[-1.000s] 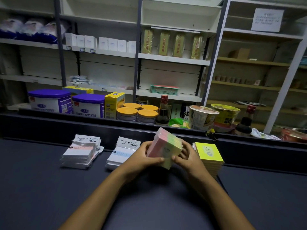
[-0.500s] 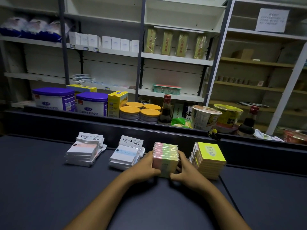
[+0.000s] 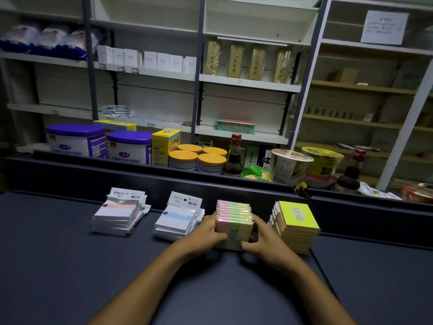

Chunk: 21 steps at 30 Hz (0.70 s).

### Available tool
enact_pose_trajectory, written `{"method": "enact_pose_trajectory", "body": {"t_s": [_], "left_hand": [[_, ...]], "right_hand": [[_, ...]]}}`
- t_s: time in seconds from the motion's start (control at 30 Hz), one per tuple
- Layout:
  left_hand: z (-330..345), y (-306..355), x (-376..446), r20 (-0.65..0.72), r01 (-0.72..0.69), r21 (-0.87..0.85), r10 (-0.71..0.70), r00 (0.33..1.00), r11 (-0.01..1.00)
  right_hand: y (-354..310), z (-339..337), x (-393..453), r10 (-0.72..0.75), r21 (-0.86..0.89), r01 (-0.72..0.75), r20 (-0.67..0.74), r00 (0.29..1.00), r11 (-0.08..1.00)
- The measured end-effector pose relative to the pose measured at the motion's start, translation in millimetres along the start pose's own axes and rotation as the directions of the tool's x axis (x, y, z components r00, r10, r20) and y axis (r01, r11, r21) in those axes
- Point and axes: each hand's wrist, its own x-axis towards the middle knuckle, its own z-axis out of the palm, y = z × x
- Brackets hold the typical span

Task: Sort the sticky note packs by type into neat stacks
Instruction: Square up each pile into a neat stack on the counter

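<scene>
Fingers [image 3: 248, 244] of both hands curled round the pink-and-green stack [image 3: 235, 221], clasping it from either side. Left hand [image 3: 206, 232] on the stack's left face, thumb lying across the near lower edge, remaining fingers wrapped behind and out of sight. Right hand [image 3: 266, 240] on the right face, thumb hooked over the near right corner, knuckles raised, fingertips hidden between this stack and the yellow stack [image 3: 296, 225] just beside it. Both forearms reaching forward from the bottom edge, converging toward the stack, elbows cut off by the frame.

Stack standing on the dark tabletop [image 3: 70, 266], close to the raised back ledge [image 3: 164, 184], third in a row of four. Further left, a blue-labelled stack [image 3: 178, 218] just beside the left hand, then a pink-labelled stack [image 3: 118, 213] well apart from the hands. Both white stacks fanned slightly, header cards sticking up at the back.

Base of the held stack masked by thumbs; cannot tell whether fully seated or lifted a little. Printed number on its front face dim and barely readable. Lower packs of the yellow stack partly covered by the right wrist. Shelves [image 3: 248, 82] behind, dim and soft, labels unreadable.
</scene>
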Motion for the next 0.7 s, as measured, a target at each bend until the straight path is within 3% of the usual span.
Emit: {"method": "enact_pose_trajectory", "body": {"t_s": [0.1,0.2,0.47,0.7], "left_hand": [[-4.1,4.8,4.1,-0.098,-0.055,-0.177,0.038,0.994,0.983],[-8.6,7.7,7.7,-0.209,-0.08,-0.249,0.027,0.978,0.965],[-2.9,5.8,9.4,-0.291,0.144,-0.04,-0.149,0.945,0.989],[0.8,7.4,10.1,-0.378,0.204,0.019,-0.182,0.908,0.979]], "right_hand": [[-5.9,-6.9,4.0,0.043,0.111,-0.036,-0.059,0.997,0.993],[-12.3,-9.2,7.9,0.071,0.12,-0.05,-0.173,0.982,0.992],[-6.5,-2.1,13.5,0.23,0.099,-0.214,-0.212,0.95,0.972],[-9.1,4.2,12.6,0.307,0.069,-0.299,-0.241,0.921,0.952]]}}
